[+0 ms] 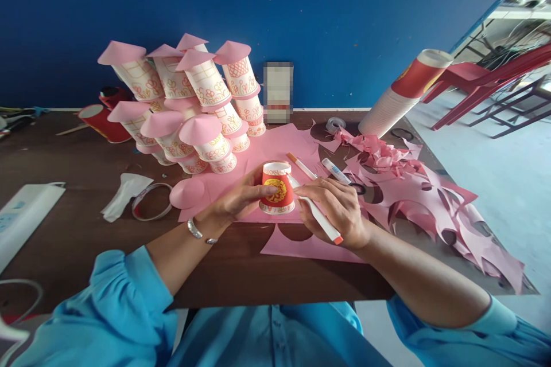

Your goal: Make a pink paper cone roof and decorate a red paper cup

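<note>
left hand [241, 199] gripped inverted red cup [278, 188] | right hand [338, 209] held white pen [316, 213] at its side | advice: keep cup steady on pink paper [275, 149], worktop [86, 229]

This looks like a craft room or classroom. A brown table [86, 229] stands against a blue wall [301, 11], with a heap of paper cups topped by pink cones [189, 103] on it, pink paper scraps [430, 195] beside them, and red plastic chairs [495, 77] right of the table.
</note>
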Motion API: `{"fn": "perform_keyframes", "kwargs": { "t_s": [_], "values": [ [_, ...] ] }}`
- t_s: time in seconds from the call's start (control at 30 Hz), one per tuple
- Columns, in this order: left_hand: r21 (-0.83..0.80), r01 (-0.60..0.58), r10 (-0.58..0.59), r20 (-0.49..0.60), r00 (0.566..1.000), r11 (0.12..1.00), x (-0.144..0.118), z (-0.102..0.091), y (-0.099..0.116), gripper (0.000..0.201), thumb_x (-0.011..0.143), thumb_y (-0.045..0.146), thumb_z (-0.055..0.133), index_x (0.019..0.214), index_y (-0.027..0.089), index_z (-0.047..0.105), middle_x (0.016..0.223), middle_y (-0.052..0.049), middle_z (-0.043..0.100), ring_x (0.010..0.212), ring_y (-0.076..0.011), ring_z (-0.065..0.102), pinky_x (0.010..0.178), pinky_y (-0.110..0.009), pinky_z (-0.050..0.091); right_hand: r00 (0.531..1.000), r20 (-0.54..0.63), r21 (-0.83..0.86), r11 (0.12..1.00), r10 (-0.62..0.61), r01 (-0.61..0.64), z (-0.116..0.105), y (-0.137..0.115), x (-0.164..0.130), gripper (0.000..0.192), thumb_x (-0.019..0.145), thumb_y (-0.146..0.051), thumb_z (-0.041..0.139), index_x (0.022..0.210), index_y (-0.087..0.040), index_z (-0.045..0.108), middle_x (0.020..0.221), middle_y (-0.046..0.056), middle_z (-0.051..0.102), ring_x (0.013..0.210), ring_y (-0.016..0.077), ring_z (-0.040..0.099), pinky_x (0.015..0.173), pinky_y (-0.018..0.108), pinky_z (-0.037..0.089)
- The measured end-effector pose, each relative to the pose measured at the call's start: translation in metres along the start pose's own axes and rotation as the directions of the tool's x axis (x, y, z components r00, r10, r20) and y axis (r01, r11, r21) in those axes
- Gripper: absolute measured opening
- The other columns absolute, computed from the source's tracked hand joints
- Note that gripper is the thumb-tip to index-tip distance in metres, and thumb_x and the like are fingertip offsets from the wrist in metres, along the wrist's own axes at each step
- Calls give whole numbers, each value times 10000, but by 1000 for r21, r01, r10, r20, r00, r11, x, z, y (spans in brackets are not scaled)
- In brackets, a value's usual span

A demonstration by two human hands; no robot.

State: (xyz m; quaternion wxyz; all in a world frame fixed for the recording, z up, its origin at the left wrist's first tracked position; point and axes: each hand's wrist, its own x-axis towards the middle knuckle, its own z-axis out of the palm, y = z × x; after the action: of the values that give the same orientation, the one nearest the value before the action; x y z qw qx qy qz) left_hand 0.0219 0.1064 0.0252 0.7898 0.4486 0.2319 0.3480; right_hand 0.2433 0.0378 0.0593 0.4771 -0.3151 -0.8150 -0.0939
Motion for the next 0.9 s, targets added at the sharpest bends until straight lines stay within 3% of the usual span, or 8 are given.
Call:
{"fn": "perform_keyframes", "kwargs": {
  "t_s": [0.13, 0.37, 0.9],
  "values": [
    [-11, 49, -48, 20, 999, 999, 0, -5, -4, 584, 845, 294, 919, 1396, 237, 736, 1311, -99, 776, 1213, -293, 706, 1054, -409, 541, 1000, 9, -2, 1000, -1, 1, 0, 1, -1, 216, 1017, -119, 641, 1200, -233, 657, 884, 36, 801, 719, 191, 773, 669, 317, 647],
    [10, 56, -56, 52, 997, 998, 1, -5, -3, 558, 827, 298, 923, 1352, 221, 750, 1192, -76, 799, 1148, -281, 726, 1044, -404, 545, 999, 30, 16, 999, -45, 44, 0, 0, 2, 300, 1003, -82, 642, 1272, -212, 655, 902, 42, 800, 756, 193, 779, 684, 314, 637],
    [-6, 32, -32, 48, 998, 999, 2, -10, -7, 523, 866, 242, 881, 1374, 218, 756, 1188, -77, 819, 1121, -274, 745, 1015, -393, 572, 998, 57, -29, 999, -29, 31, -2, -1, 3, 187, 1011, -82, 612, 1132, -219, 651, 850, 19, 780, 711, 166, 746, 658, 283, 587]
  ]
}}
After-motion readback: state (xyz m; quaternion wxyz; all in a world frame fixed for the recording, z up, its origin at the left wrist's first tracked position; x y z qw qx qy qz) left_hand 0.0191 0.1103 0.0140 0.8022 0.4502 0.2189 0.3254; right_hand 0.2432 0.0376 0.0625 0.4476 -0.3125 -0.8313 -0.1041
